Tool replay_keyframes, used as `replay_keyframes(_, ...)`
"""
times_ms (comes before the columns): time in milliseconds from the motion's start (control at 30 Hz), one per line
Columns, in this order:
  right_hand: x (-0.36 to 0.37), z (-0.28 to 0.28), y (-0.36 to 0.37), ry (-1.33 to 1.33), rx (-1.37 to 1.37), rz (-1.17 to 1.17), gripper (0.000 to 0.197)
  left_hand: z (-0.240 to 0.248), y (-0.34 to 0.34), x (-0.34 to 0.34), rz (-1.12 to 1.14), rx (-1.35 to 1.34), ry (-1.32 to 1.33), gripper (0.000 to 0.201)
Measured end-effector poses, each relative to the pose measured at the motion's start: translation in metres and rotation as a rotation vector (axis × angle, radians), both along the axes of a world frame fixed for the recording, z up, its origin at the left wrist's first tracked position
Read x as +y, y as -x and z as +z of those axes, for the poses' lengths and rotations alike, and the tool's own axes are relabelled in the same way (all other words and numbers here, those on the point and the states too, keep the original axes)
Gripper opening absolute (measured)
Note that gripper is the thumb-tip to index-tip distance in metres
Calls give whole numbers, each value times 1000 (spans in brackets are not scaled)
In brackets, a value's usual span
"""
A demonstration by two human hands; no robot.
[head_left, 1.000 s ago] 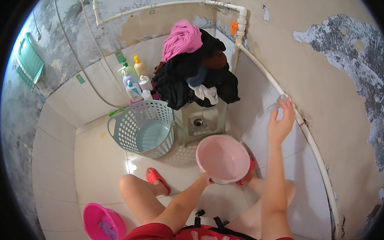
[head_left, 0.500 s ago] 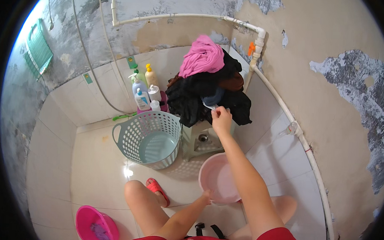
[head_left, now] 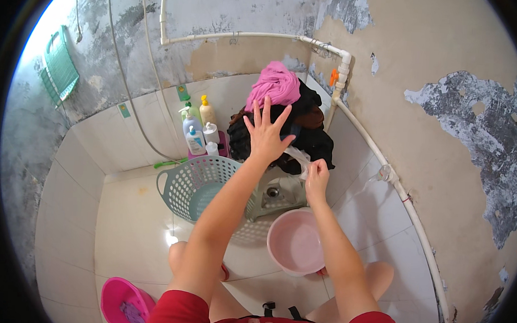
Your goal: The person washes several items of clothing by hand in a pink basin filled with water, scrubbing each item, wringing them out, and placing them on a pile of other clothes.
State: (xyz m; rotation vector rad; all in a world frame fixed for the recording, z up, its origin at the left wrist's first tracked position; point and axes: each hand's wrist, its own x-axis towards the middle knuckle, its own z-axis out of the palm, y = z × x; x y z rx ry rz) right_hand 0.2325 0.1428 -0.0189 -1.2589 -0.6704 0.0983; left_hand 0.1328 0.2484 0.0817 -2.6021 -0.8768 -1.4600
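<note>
A heap of dark clothes (head_left: pixel 314 144) lies on a pale plastic stool (head_left: pixel 268 203), topped by a bundled pink cloth (head_left: pixel 275 86). My left hand (head_left: pixel 266 137), fingers spread wide, reaches over the front of the heap. It hides part of the dark fabric, and I cannot tell whether it touches. Closed in a pinch, my right hand (head_left: pixel 317 180) grips a thin white cloth (head_left: pixel 298 157) that stretches out from the heap. Below this hand a light pink basin (head_left: pixel 292 244) stands between my knees.
Left of the stool stands a grey-green perforated laundry basket (head_left: pixel 194 187). Several pump bottles (head_left: pixel 195 138) are grouped behind it. A bright pink bucket (head_left: pixel 126 303) with purple cloth inside is at the lower left. A white pipe (head_left: pixel 374 146) runs along the right wall.
My left hand has left the pink basin and risen, spread open, to the clothes heap. My right hand has moved right and slightly down, drawing more white cloth out.
</note>
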Motion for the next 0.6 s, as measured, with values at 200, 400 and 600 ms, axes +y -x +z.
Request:
replay_keyframes(200,-24,14,7,-66,53,93,15,-10,-4,19,-70,49,-1,67)
replay_keyframes(400,-50,44,15,-131,45,61,15,-22,-6,23,-33,12,-6,57)
replay_keyframes(600,-82,54,34,-228,29,67,16,-19,-8,22,-44,11,-7,57)
